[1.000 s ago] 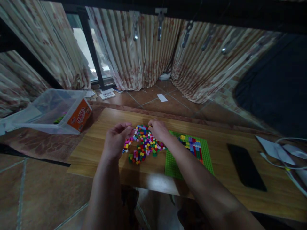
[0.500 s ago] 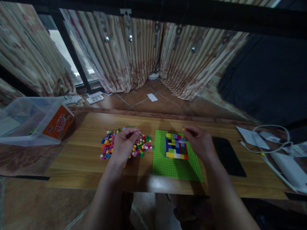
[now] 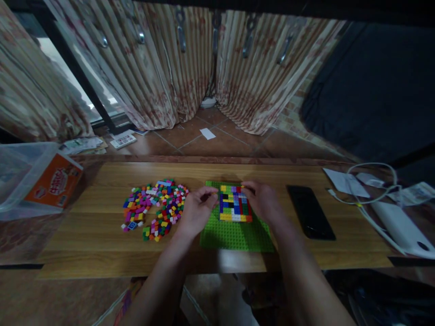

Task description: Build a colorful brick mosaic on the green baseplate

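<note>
A block of multicoloured toy bricks (image 3: 234, 204) stands on the green baseplate (image 3: 238, 237). At its upper right corner, my right hand (image 3: 263, 201) has its thumb and finger pinched on a small yellow brick (image 3: 242, 186), which is mostly covered. My left hand (image 3: 197, 213) hangs over the baseplate's left edge, its fingertips pressed together just left of the block. Whatever those fingertips hold is too small to make out. A pile of loose bricks (image 3: 139, 203) in many colours is spread on the wooden table, left of my left hand.
A black phone (image 3: 311, 212) lies to the right of the baseplate. White cables (image 3: 377, 226), papers and a white device are at the far right. A clear plastic bin (image 3: 13, 181) with an orange label stands at the left. Striped curtains (image 3: 190, 68) hang behind the table (image 3: 84, 244).
My left hand has moved right, from over the loose bricks to the baseplate. My right hand has come closer to the block's upper right corner. The camera view has shifted slightly.
</note>
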Available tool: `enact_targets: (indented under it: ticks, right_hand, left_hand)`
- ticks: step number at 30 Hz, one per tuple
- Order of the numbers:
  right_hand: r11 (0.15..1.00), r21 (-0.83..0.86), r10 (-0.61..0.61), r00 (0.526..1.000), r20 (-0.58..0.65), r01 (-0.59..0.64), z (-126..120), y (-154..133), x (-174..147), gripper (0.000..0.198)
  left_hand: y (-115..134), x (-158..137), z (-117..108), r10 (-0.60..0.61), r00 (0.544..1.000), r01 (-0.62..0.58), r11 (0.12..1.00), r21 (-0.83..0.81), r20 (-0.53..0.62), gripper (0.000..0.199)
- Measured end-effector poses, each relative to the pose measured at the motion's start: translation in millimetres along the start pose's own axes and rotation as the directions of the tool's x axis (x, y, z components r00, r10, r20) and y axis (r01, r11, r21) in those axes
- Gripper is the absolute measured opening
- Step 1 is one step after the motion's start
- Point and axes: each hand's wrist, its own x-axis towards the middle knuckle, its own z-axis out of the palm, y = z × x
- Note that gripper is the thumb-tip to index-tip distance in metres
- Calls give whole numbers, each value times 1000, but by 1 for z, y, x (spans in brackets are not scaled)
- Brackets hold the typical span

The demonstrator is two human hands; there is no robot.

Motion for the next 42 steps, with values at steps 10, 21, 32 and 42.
enact_targets:
  ticks: [10, 21, 32, 42]
  right_hand:
    - [997, 9, -81, 991, 102, 80, -3, 4, 1, 25]
    - [995, 97, -9, 994, 105, -1, -2, 11, 4, 23]
    - [983, 180, -10, 976, 216, -29, -8, 10, 13, 17]
    - [969, 245, -53, 987, 150, 14, -5, 22, 11, 19]
  left_hand:
    - [-7, 0, -5, 34, 999, -35, 998, 54, 25, 14]
    - [-4, -1, -10, 88, 996, -89, 985, 149, 17, 13]
    - [-4, -1, -6, 88, 995, -95, 981, 169, 50, 17]
    - [-3, -3, 3, -45, 999, 47, 996, -72, 28, 19]
